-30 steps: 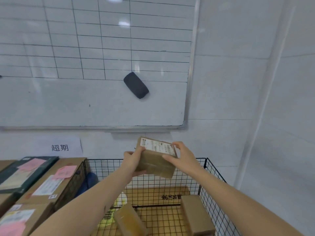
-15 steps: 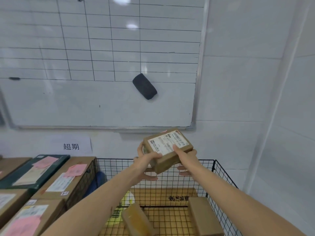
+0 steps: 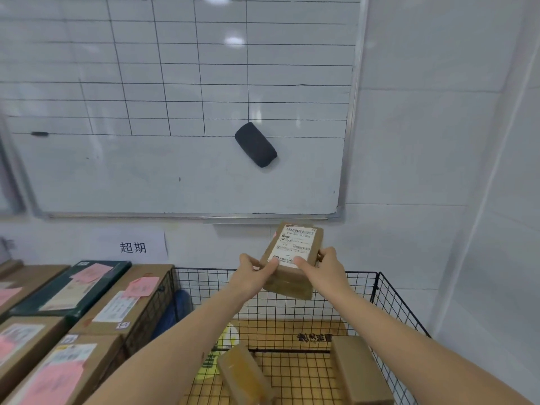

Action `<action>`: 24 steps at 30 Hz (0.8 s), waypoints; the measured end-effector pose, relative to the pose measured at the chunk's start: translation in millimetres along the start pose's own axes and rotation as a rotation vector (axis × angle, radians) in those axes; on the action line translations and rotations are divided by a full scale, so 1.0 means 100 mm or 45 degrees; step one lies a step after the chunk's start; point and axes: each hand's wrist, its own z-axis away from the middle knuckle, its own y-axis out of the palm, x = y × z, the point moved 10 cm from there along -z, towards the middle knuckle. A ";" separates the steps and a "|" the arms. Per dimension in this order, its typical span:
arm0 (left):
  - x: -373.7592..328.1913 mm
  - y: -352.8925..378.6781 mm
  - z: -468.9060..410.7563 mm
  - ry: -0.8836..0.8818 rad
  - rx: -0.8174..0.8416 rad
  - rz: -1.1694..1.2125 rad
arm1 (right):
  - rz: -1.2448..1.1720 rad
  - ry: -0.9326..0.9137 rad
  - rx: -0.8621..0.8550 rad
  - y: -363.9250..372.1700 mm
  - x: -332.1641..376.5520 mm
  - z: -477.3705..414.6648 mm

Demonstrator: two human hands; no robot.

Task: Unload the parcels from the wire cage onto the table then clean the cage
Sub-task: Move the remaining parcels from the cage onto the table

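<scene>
- Several labelled cartons (image 3: 117, 305) are being kept beside the wire cage (image 3: 388, 311), at its left wall.
- A small parcel (image 3: 292, 258) is being held over the cage's back rim, clamped at its left edge by the left hand (image 3: 251, 273) and at its right by the right hand (image 3: 324, 267).
- Unloading is being judged the step in hand; a carry to the table, unseen here, is being called for.
- A tilted parcel (image 3: 242, 372) and a long parcel (image 3: 356, 366) are being seen on the cage floor.

We hold a labelled brown parcel (image 3: 292, 260) in both hands, left hand (image 3: 253, 273) and right hand (image 3: 324, 267), above the wire cage (image 3: 388, 311); two parcels (image 3: 242, 372) lie inside.
</scene>
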 end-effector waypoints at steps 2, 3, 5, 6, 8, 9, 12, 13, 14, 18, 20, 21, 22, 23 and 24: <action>-0.04 0.04 -0.01 0.062 0.039 -0.015 | 0.007 -0.027 -0.005 -0.01 0.03 0.00; -0.07 0.06 -0.01 0.088 0.066 0.005 | 0.008 -0.044 -0.002 -0.01 0.04 0.00; -0.12 0.12 0.00 0.119 0.111 0.053 | 0.008 -0.066 0.017 0.01 0.05 -0.01; -0.13 0.14 0.00 0.122 0.123 0.075 | 0.009 -0.074 0.029 0.02 0.04 -0.02; -0.13 0.15 0.01 0.130 0.117 0.115 | 0.016 -0.090 0.057 0.05 0.03 -0.04; -0.12 0.15 0.00 0.133 0.107 0.134 | 0.022 -0.099 0.070 0.06 0.03 -0.04; -0.11 0.13 0.01 0.151 0.054 0.158 | -0.005 -0.123 0.108 0.08 0.02 -0.04; -0.11 0.13 0.02 0.162 0.043 0.157 | -0.016 -0.132 0.118 0.08 0.01 -0.04; -0.11 0.14 0.02 0.173 0.036 0.156 | -0.025 -0.138 0.128 0.08 0.01 -0.04; -0.09 0.18 0.00 0.190 0.026 0.153 | -0.080 -0.153 0.155 0.08 -0.03 -0.05; -0.10 0.16 0.00 0.209 0.011 0.158 | -0.112 -0.157 0.170 0.08 -0.04 -0.05; -0.12 0.14 0.00 0.228 0.000 0.150 | -0.126 -0.160 0.183 0.07 -0.05 -0.04; -0.13 0.12 0.01 0.244 -0.007 0.142 | -0.129 -0.166 0.198 0.07 -0.06 -0.04; -0.14 0.11 0.00 0.258 -0.010 0.139 | -0.120 -0.173 0.212 0.07 -0.06 -0.03; -0.14 0.11 0.00 0.263 -0.008 0.137 | -0.105 -0.177 0.225 0.07 -0.07 -0.03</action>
